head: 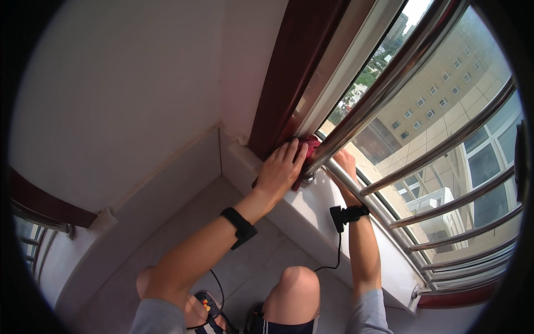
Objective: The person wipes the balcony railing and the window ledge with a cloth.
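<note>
A dark red cloth (308, 146) lies bunched at the corner where the windowsill (321, 200) meets the dark red window trim (298, 75). My left hand (284, 163) presses on the cloth with its fingers spread over it, and part of the cloth hangs down over the sill's edge. Behind the lowest rail of the metal window guard, my right hand (345, 162) reaches toward the same corner. Its fingertips are hidden by the bars, so its hold on the cloth cannot be made out. Each wrist wears a black strap with a device.
Metal guard bars (375, 96) run along the window at the right. A round metal rail mount (308, 178) stands on the sill. Black cables (338, 250) hang from the wrist devices. My bent knees are above the tiled floor (250, 246), and a white wall (125, 83) stands at the left.
</note>
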Demonstrator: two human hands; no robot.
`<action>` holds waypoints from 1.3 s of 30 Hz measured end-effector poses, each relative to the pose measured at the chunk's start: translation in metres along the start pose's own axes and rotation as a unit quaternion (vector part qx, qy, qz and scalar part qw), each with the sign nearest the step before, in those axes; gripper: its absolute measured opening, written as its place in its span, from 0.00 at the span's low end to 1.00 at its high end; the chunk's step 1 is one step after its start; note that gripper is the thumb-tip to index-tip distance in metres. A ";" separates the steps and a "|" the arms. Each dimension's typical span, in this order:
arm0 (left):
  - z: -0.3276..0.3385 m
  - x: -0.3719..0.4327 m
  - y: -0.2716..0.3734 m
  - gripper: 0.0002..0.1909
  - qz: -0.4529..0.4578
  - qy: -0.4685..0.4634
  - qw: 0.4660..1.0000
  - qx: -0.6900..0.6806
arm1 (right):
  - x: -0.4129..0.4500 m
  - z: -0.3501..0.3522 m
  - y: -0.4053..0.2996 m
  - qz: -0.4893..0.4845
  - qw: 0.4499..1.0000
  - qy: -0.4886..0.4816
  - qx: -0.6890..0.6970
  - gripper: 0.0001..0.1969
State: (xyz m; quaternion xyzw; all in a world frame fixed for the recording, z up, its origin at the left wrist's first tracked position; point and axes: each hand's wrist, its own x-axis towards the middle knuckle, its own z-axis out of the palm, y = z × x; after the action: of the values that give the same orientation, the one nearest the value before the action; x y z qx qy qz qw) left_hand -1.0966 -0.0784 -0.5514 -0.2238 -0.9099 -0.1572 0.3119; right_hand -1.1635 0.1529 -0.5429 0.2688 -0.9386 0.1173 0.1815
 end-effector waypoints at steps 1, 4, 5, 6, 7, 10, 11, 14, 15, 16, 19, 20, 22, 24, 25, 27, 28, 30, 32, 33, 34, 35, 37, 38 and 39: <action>0.000 -0.001 0.000 0.33 0.001 0.011 1.000 0.019 | -0.002 -0.006 -0.010 -0.002 1.000 -0.003 0.002 0.10; 0.000 0.001 0.001 0.31 -0.002 0.007 0.999 0.034 | -0.014 -0.012 -0.029 0.091 0.996 0.015 -0.015 0.09; 0.000 0.002 0.005 0.31 -0.003 0.008 1.000 0.030 | -0.016 -0.009 -0.032 0.102 0.994 -0.018 -0.021 0.09; -0.001 0.002 0.004 0.30 -0.009 -0.006 0.999 0.037 | -0.015 -0.013 -0.037 0.086 0.996 0.008 0.015 0.09; -0.001 0.002 0.004 0.30 -0.015 -0.020 0.999 0.045 | -0.014 -0.017 -0.041 0.069 0.996 0.034 0.050 0.09; 0.004 0.006 0.005 0.29 -0.010 -0.010 0.999 0.048 | -0.009 -0.016 -0.026 -0.076 0.993 0.043 0.074 0.08; 0.004 0.008 0.007 0.28 -0.011 -0.016 0.998 0.055 | -0.012 -0.014 -0.024 -0.075 0.994 0.043 0.073 0.08; 0.005 0.006 0.007 0.27 -0.029 -0.030 0.997 0.057 | -0.024 -0.003 -0.030 -0.171 0.939 -0.045 -0.296 0.10; 0.005 0.005 0.005 0.27 -0.032 -0.031 0.997 0.058 | -0.024 -0.002 -0.035 -0.078 0.995 -0.064 -0.023 0.11; 0.005 0.005 0.004 0.27 -0.025 -0.020 0.998 0.060 | -0.023 -0.001 -0.037 -0.029 0.997 -0.049 0.051 0.11; 0.001 0.005 0.004 0.27 -0.021 -0.018 0.998 0.055 | -0.022 0.006 -0.031 -0.013 0.998 -0.069 -0.002 0.13; 0.000 0.004 0.004 0.28 -0.022 -0.024 0.998 0.054 | -0.022 0.010 -0.027 -0.046 0.986 -0.100 -0.128 0.14; 0.003 0.007 0.003 0.28 -0.023 -0.030 0.998 0.052 | -0.015 0.020 -0.024 -0.030 0.993 -0.058 -0.098 0.14; 0.009 0.010 0.003 0.29 -0.029 -0.041 0.997 0.061 | 0.001 0.026 -0.027 -0.052 0.996 0.069 -0.022 0.11; 0.014 0.009 0.004 0.29 -0.029 -0.042 0.997 0.062 | 0.003 0.031 -0.026 -0.052 0.996 0.069 -0.020 0.11; 0.024 0.009 0.005 0.31 -0.048 -0.017 0.994 0.092 | 0.007 0.037 -0.026 -0.011 0.994 0.047 -0.096 0.12; 0.027 0.009 0.004 0.31 -0.047 -0.018 0.994 0.095 | 0.010 0.036 -0.027 -0.011 0.994 0.048 -0.093 0.12; 0.028 0.012 0.010 0.31 -0.035 -0.008 0.990 0.138 | 0.012 0.027 -0.027 0.057 0.997 0.002 -0.057 0.14; 0.024 0.016 0.011 0.31 -0.030 -0.035 0.994 0.094 | 0.003 0.032 -0.010 0.024 0.996 0.058 -0.058 0.11; 0.011 0.014 0.006 0.31 -0.035 -0.068 0.995 0.067 | 0.001 0.028 -0.019 0.044 0.996 0.025 -0.078 0.11; 0.002 0.012 0.000 0.30 -0.030 -0.093 0.993 0.061 | -0.002 0.022 -0.027 0.064 0.993 -0.011 -0.103 0.13; 0.003 0.010 -0.001 0.30 -0.032 -0.095 0.993 0.062 | -0.009 0.016 -0.034 0.081 0.987 -0.050 -0.129 0.17; 0.004 0.006 -0.002 0.29 -0.020 -0.070 0.995 0.061 | -0.017 0.014 -0.027 0.090 0.985 -0.050 -0.137 0.16; 0.007 0.006 -0.002 0.29 -0.022 -0.052 0.996 0.073 | -0.015 0.019 -0.023 0.066 0.990 -0.015 -0.121 0.12; 0.009 0.008 -0.001 0.29 -0.025 -0.050 0.996 0.073 | -0.010 0.023 -0.024 0.062 0.990 -0.016 -0.122 0.12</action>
State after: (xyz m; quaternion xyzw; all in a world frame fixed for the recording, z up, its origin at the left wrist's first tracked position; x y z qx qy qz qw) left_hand -1.1073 -0.0729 -0.5528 -0.1848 -0.9389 -0.0868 0.2770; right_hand -1.1489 0.1303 -0.5653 0.1878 -0.9635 0.0090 0.1904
